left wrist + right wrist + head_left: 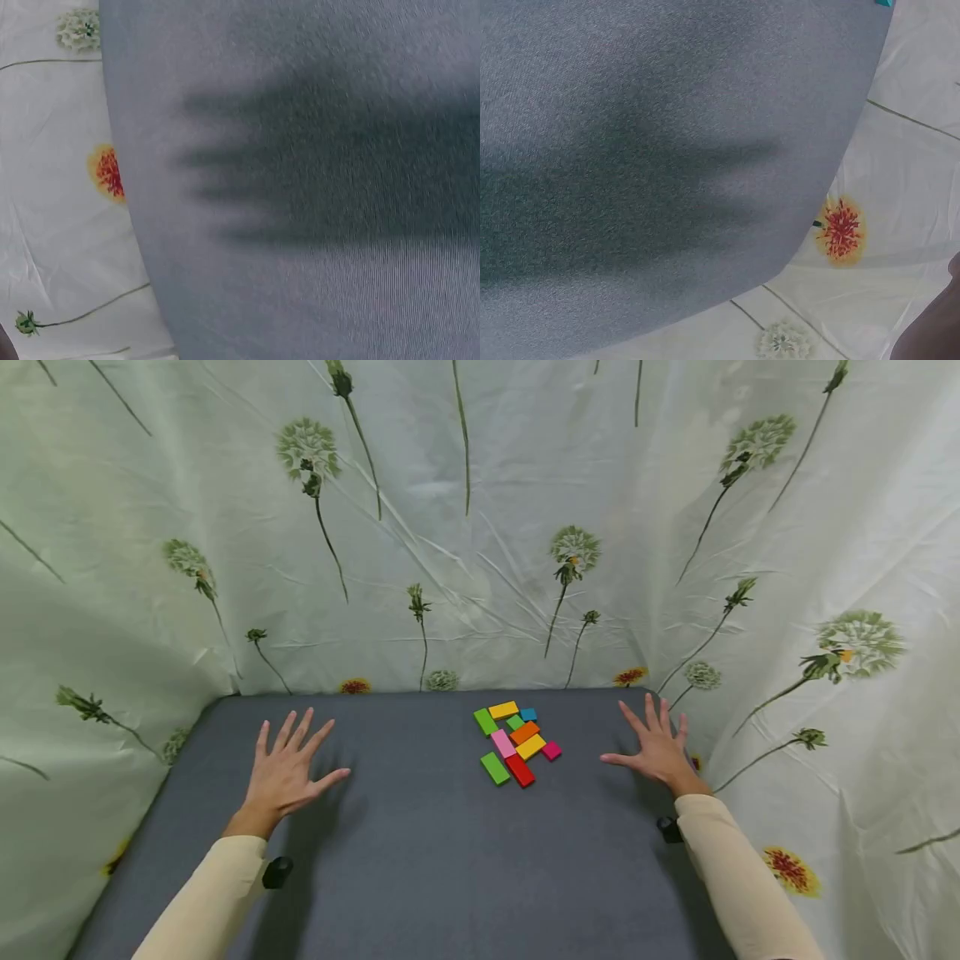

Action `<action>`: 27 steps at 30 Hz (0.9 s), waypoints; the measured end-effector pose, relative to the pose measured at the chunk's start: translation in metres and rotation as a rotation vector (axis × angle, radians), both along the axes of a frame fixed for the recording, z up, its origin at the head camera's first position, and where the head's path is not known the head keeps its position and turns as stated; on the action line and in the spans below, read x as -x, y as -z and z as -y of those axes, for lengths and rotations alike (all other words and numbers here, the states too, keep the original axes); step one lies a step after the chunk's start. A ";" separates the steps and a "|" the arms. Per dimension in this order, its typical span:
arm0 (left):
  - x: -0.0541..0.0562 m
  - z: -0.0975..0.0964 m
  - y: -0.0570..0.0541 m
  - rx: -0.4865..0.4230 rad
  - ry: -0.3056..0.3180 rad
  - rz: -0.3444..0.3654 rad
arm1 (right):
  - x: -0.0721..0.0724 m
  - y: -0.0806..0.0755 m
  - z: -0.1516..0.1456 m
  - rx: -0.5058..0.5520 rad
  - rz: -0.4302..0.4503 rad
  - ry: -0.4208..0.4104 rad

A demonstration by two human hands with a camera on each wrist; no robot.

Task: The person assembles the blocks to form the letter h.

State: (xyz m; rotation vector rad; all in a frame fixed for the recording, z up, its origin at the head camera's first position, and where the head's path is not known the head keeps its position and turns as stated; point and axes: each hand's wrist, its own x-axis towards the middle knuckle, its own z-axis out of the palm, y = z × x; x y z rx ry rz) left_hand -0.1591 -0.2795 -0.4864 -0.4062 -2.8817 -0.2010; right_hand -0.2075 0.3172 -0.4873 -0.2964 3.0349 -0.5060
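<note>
Both hands are spread over the grey table with nothing in them. In the head view my left hand (283,781) is on the left, fingers apart and thumb out. My right hand (657,747) is likewise spread, nearer the blocks. Between them lies a flat cluster of coloured blocks: green (485,722), yellow (503,710), blue (528,715), orange (525,732), pink (503,743), magenta (552,750) and red (520,770) among them. Another green block (495,768) sits at the cluster's near left. The wrist views show mostly hand shadows; a teal corner (885,2) peeks into the right one.
The grey tabletop (420,868) has rounded far corners. A pale curtain (495,602) printed with dandelions and flowers hangs behind it and along both sides. Dark wrist devices show under the sleeves, one at the left wrist (277,872).
</note>
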 end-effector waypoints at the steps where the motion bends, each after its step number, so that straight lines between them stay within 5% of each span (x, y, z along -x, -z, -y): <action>1: 0.001 -0.002 0.000 -0.002 0.002 0.001 | 0.001 0.000 0.000 0.004 -0.002 -0.002; 14: 0.023 -0.056 0.015 -0.019 0.039 0.068 | 0.009 0.003 0.020 0.018 -0.013 -0.044; 27: 0.037 -0.131 0.045 -0.063 0.124 0.103 | 0.016 0.013 0.063 0.038 0.014 -0.122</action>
